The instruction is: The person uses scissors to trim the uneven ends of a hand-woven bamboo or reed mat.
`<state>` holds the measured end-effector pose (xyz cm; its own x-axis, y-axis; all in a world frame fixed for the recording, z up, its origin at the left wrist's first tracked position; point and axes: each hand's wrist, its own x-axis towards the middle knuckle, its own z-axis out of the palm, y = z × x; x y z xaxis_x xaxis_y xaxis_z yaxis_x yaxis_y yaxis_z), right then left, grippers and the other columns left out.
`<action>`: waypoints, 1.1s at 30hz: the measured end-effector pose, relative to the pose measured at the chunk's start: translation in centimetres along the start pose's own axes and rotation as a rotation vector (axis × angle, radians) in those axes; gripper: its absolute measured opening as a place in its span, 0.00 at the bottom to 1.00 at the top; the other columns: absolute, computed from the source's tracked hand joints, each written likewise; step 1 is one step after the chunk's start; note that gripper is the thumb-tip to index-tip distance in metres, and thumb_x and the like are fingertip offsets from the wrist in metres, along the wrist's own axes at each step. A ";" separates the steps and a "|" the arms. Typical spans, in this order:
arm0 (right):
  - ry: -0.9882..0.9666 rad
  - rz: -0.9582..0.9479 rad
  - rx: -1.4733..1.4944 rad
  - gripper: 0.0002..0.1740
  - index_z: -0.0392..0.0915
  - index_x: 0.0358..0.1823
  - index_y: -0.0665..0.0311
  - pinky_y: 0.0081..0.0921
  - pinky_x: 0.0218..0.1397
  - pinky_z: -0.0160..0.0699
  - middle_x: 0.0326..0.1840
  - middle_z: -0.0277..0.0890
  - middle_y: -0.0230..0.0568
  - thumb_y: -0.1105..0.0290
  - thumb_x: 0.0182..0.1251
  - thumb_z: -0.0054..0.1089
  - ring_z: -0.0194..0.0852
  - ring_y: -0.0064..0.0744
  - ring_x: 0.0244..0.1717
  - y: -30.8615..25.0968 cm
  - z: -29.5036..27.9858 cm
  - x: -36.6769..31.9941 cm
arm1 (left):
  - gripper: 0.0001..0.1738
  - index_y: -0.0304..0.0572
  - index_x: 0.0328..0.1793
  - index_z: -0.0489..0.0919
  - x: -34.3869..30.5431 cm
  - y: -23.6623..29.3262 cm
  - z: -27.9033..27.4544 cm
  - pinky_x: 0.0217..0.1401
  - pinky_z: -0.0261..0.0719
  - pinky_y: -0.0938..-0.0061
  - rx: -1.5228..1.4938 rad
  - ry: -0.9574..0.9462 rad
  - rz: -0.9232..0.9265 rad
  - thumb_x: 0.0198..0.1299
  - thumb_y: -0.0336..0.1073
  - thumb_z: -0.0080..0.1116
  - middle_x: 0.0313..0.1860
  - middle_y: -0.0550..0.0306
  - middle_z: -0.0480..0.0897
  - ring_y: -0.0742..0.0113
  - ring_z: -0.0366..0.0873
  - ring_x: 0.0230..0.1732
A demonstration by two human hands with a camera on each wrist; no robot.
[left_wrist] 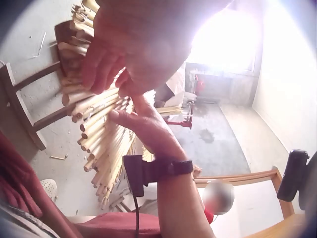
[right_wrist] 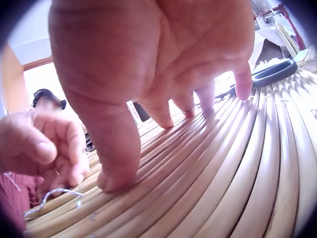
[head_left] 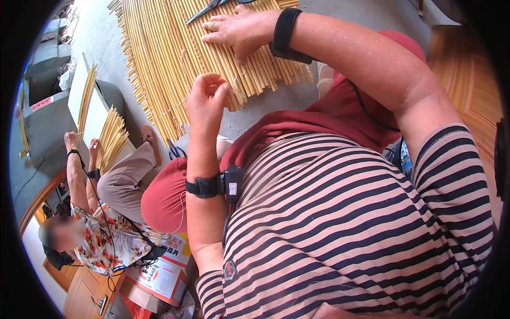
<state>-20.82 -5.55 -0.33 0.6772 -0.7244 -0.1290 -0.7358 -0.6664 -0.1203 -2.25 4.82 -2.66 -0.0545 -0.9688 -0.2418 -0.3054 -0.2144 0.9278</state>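
A mat of slender yellow rods (head_left: 164,48) tied side by side with string lies in front of me. My right hand (head_left: 244,32) rests on it with fingers spread, and the fingertips (right_wrist: 116,176) press on the rods in the right wrist view. Beside that hand lies a pair of scissors (head_left: 204,10), whose dark handle loop (right_wrist: 277,74) shows close to the little finger. My left hand (head_left: 207,101) hovers at the mat's near edge, fingers loosely curled, thumb apart from them. A white twisted string (right_wrist: 62,191) lies on the rods just beneath the left hand (right_wrist: 44,148).
Another person (head_left: 111,228) sits at the left, hands at bundles of similar rods (head_left: 112,135) on a white board (head_left: 95,111). Blue handles (head_left: 175,151) show by my knee. Printed cartons (head_left: 159,276) stand behind. A wooden door (head_left: 462,80) is at the right.
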 end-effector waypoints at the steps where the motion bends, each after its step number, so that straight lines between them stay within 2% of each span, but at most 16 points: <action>1: -0.009 0.005 0.142 0.41 0.68 0.71 0.54 0.54 0.69 0.65 0.73 0.65 0.50 0.62 0.51 0.70 0.60 0.46 0.74 1.3 0.4 1.9 | 0.21 0.37 0.54 0.76 0.2 -2.2 -0.3 0.33 0.83 0.77 0.218 -0.005 0.202 0.54 0.25 0.67 0.48 0.53 0.81 0.70 0.82 0.41; 2: -0.020 0.009 0.282 0.33 0.73 0.68 0.54 0.47 0.65 0.73 0.68 0.71 0.51 0.66 0.56 0.63 0.73 0.46 0.67 2.5 0.7 3.8 | 0.26 0.39 0.57 0.76 -0.5 -2.0 -0.3 0.38 0.84 0.76 0.327 -0.023 0.366 0.50 0.26 0.71 0.57 0.53 0.77 0.66 0.79 0.51; 3: 0.305 0.027 0.240 0.23 0.80 0.58 0.58 0.40 0.57 0.79 0.53 0.81 0.50 0.72 0.58 0.56 0.83 0.47 0.52 2.7 1.1 3.7 | 0.28 0.41 0.60 0.76 -1.2 -1.8 -0.4 0.44 0.84 0.74 0.385 -0.062 0.410 0.50 0.25 0.71 0.60 0.54 0.75 0.64 0.77 0.54; 7: 0.826 0.035 -0.081 0.17 0.78 0.47 0.62 0.53 0.63 0.67 0.50 0.77 0.46 0.62 0.60 0.65 0.70 0.49 0.61 5.5 4.4 4.8 | 0.37 0.46 0.66 0.74 -1.9 -1.6 -1.1 0.61 0.75 0.61 0.679 -0.154 0.615 0.46 0.29 0.74 0.62 0.54 0.73 0.53 0.71 0.63; 9: 0.775 0.056 -0.003 0.19 0.78 0.47 0.61 0.55 0.65 0.63 0.53 0.77 0.44 0.58 0.59 0.67 0.69 0.48 0.62 5.7 5.0 5.4 | 0.42 0.49 0.69 0.72 -1.9 -1.6 -0.7 0.65 0.68 0.58 0.879 -0.090 0.640 0.44 0.33 0.75 0.63 0.54 0.73 0.50 0.68 0.65; 12: 0.377 0.132 0.031 0.22 0.78 0.46 0.61 0.48 0.61 0.69 0.54 0.76 0.44 0.54 0.57 0.68 0.70 0.46 0.61 5.8 3.0 6.2 | 0.48 0.51 0.72 0.68 -0.4 -2.0 -1.0 0.71 0.59 0.57 1.020 0.018 0.636 0.41 0.41 0.78 0.64 0.51 0.72 0.48 0.65 0.67; 16: 0.551 0.041 -0.038 0.15 0.77 0.43 0.64 0.35 0.50 0.79 0.43 0.80 0.46 0.63 0.59 0.65 0.78 0.41 0.46 6.6 4.1 7.1 | 0.43 0.48 0.67 0.72 0.1 -0.7 -2.2 0.70 0.63 0.55 0.960 0.053 0.695 0.41 0.44 0.78 0.64 0.47 0.71 0.44 0.64 0.67; 17: 0.507 0.147 -0.086 0.20 0.79 0.53 0.59 0.45 0.59 0.78 0.57 0.76 0.47 0.61 0.61 0.63 0.75 0.49 0.61 6.0 3.9 7.0 | 0.41 0.47 0.66 0.74 -0.1 -0.7 -2.9 0.69 0.64 0.55 0.902 0.050 0.710 0.42 0.43 0.78 0.64 0.47 0.71 0.44 0.65 0.67; 20: 0.253 0.282 0.034 0.22 0.78 0.54 0.58 0.47 0.60 0.77 0.61 0.73 0.47 0.57 0.61 0.66 0.71 0.50 0.65 6.1 2.2 6.7 | 0.34 0.44 0.62 0.76 -0.1 -1.9 -5.5 0.67 0.67 0.54 0.812 -0.004 0.758 0.47 0.43 0.75 0.65 0.46 0.72 0.45 0.67 0.66; 22: 0.304 0.200 0.028 0.18 0.78 0.53 0.61 0.45 0.58 0.78 0.55 0.74 0.51 0.65 0.62 0.63 0.75 0.51 0.59 7.1 2.8 7.3 | 0.35 0.43 0.63 0.75 -0.3 -1.5 -6.1 0.69 0.66 0.54 0.917 0.046 0.805 0.48 0.43 0.74 0.66 0.45 0.71 0.44 0.67 0.68; 25: 0.284 0.097 0.074 0.18 0.77 0.49 0.69 0.42 0.55 0.80 0.51 0.75 0.56 0.69 0.59 0.62 0.79 0.56 0.52 7.4 3.2 7.2 | 0.46 0.46 0.73 0.67 0.6 -0.3 -3.8 0.77 0.55 0.49 1.074 0.061 0.673 0.47 0.47 0.75 0.75 0.46 0.65 0.43 0.57 0.77; 27: 0.137 0.189 0.163 0.17 0.77 0.46 0.73 0.41 0.54 0.80 0.47 0.77 0.59 0.71 0.57 0.61 0.80 0.56 0.50 6.9 1.0 6.4 | 0.51 0.48 0.78 0.59 1.5 -0.9 -2.7 0.80 0.45 0.46 1.150 0.010 0.582 0.50 0.46 0.73 0.79 0.47 0.59 0.45 0.50 0.81; 29: 0.043 0.269 0.296 0.16 0.78 0.40 0.77 0.42 0.51 0.79 0.38 0.80 0.61 0.71 0.53 0.59 0.81 0.56 0.47 7.3 -0.6 5.9 | 0.45 0.48 0.78 0.60 3.1 -2.6 -1.8 0.79 0.46 0.45 1.274 0.105 0.638 0.55 0.43 0.69 0.79 0.47 0.60 0.47 0.52 0.81; 30: 0.059 0.294 0.362 0.15 0.78 0.37 0.77 0.41 0.46 0.80 0.28 0.78 0.56 0.70 0.52 0.59 0.83 0.51 0.40 7.6 -1.2 5.6 | 0.42 0.48 0.78 0.61 3.6 -3.0 -1.6 0.79 0.47 0.45 1.336 0.152 0.665 0.58 0.41 0.66 0.79 0.47 0.61 0.48 0.53 0.80; 31: 0.019 0.324 0.483 0.15 0.77 0.35 0.76 0.39 0.44 0.80 0.27 0.77 0.53 0.69 0.52 0.59 0.82 0.46 0.37 8.2 -1.8 5.1 | 0.31 0.46 0.74 0.68 3.9 -3.4 -1.6 0.78 0.53 0.47 1.383 0.209 0.686 0.64 0.36 0.58 0.74 0.47 0.68 0.51 0.62 0.77; 33: 0.021 0.293 0.848 0.12 0.75 0.32 0.70 0.28 0.31 0.78 0.28 0.79 0.42 0.66 0.55 0.55 0.76 0.30 0.25 9.3 -1.9 3.4 | 0.24 0.45 0.69 0.73 3.9 -3.7 -1.7 0.76 0.59 0.50 1.285 0.210 0.764 0.65 0.34 0.56 0.69 0.47 0.74 0.52 0.68 0.73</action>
<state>-25.36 -14.57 0.01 0.4558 -0.8538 -0.2515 -0.6255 -0.1062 -0.7730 0.26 1.58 -6.53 -0.4814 -0.8172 0.3170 -0.8732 0.4787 -0.0919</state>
